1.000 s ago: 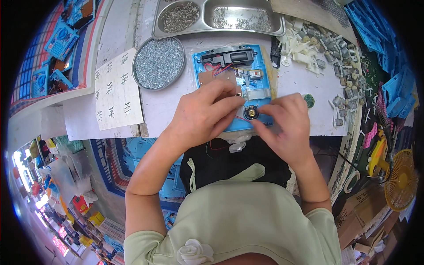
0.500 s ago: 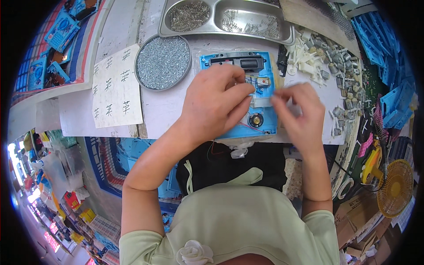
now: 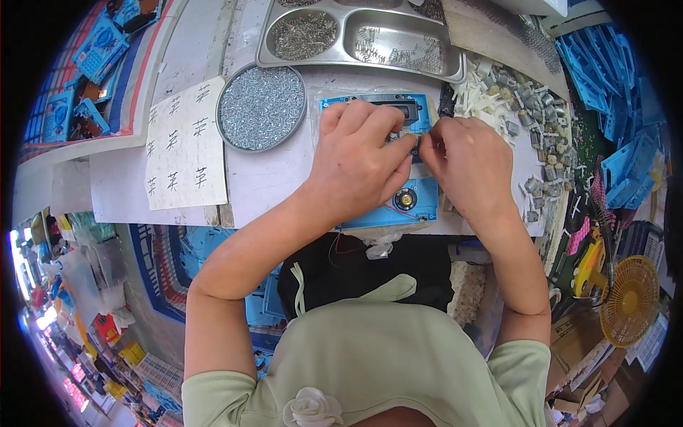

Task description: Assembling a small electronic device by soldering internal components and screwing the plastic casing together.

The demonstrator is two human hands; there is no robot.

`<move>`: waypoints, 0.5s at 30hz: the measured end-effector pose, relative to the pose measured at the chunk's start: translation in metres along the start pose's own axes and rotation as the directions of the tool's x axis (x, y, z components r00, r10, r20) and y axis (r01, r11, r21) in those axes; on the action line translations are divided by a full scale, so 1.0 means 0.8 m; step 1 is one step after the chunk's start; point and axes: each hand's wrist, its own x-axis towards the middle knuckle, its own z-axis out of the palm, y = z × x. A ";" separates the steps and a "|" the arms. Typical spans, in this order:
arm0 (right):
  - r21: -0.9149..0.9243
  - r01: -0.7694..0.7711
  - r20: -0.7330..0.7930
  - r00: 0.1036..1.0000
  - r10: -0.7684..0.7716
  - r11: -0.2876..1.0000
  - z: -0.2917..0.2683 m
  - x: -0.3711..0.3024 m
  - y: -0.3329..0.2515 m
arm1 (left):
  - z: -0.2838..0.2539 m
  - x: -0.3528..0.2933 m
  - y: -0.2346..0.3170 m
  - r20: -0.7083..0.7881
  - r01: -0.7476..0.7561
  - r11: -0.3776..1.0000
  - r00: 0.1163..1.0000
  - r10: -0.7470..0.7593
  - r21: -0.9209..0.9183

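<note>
A blue plastic housing (image 3: 425, 209) lies on the worktable in front of me, a black part along its far side and a round speaker (image 3: 405, 198) near its front edge. My left hand (image 3: 359, 156) rests over its left and middle, fingers pinched at the housing's centre right. From the right side my right hand (image 3: 469, 160) comes in, thumb and forefinger pressed together close to the left fingertips. Whatever is between the fingers of either hand is hidden. Thin red and green wires (image 3: 341, 245) hang over the table's front edge.
Left of the housing stands a round dish of small screws (image 3: 261, 107) beside a sheet with handwritten marks (image 3: 186, 153). A metal tray (image 3: 340, 65) of springs lies behind. Small motors (image 3: 530, 117) and white plastic parts (image 3: 478, 92) are heaped at right, near a yellow fan (image 3: 629, 302).
My right hand has moved left and up, its fingers now meeting the left fingertips over the housing. My left hand has shifted slightly, still pinched. The view has shifted a little.
</note>
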 end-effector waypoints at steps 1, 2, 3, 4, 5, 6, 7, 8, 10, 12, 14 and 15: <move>0.020 0.004 -0.011 1.000 -0.004 1.000 0.003 -0.001 0.002 | 0.001 0.000 0.001 0.001 -0.002 1.000 1.000 0.002 0.010; 0.041 0.008 -0.021 1.000 -0.007 0.999 0.004 -0.001 0.004 | 0.001 -0.001 0.001 0.003 -0.003 1.000 1.000 0.003 0.020; 0.114 -0.022 0.032 0.999 0.019 0.993 0.003 0.000 0.008 | 0.000 -0.002 0.001 0.008 0.000 1.000 1.000 0.000 0.017; 0.186 -0.057 0.087 0.995 0.041 0.981 0.002 0.002 0.014 | 0.000 -0.002 0.001 0.013 0.003 1.000 1.000 -0.004 0.015; 0.254 -0.095 0.143 0.988 0.060 0.962 0.001 0.005 0.019 | -0.001 -0.003 0.000 0.018 0.007 1.000 1.000 -0.007 0.012; 0.241 -0.063 0.152 0.988 0.026 0.968 0.000 0.008 0.022 | 0.000 -0.004 0.000 0.015 0.005 1.000 1.000 -0.006 0.004; 0.228 -0.030 0.161 0.987 -0.007 0.973 0.000 0.012 0.025 | 0.001 -0.004 -0.001 0.013 0.004 1.000 1.000 -0.004 -0.005; 0.215 0.001 0.169 0.985 -0.039 0.977 -0.001 0.012 0.025 | 0.002 -0.004 -0.001 0.010 0.001 1.000 1.000 -0.001 -0.015; -0.060 0.140 0.104 0.986 -0.133 0.988 0.005 0.008 0.009 | 0.002 -0.005 -0.001 0.022 0.001 1.000 1.000 -0.001 0.000; -0.226 0.229 0.085 0.973 -0.215 0.947 0.006 0.006 -0.002 | 0.001 -0.004 -0.001 0.035 -0.002 1.000 0.999 0.001 0.008; -0.276 0.286 0.093 0.958 -0.271 0.918 0.001 0.006 -0.007 | -0.001 -0.003 0.000 0.052 -0.007 1.000 0.999 0.007 0.011; -0.140 0.255 0.123 0.963 -0.239 0.957 0.002 0.009 -0.003 | -0.001 -0.004 -0.001 0.050 0.007 1.000 0.999 -0.008 0.015</move>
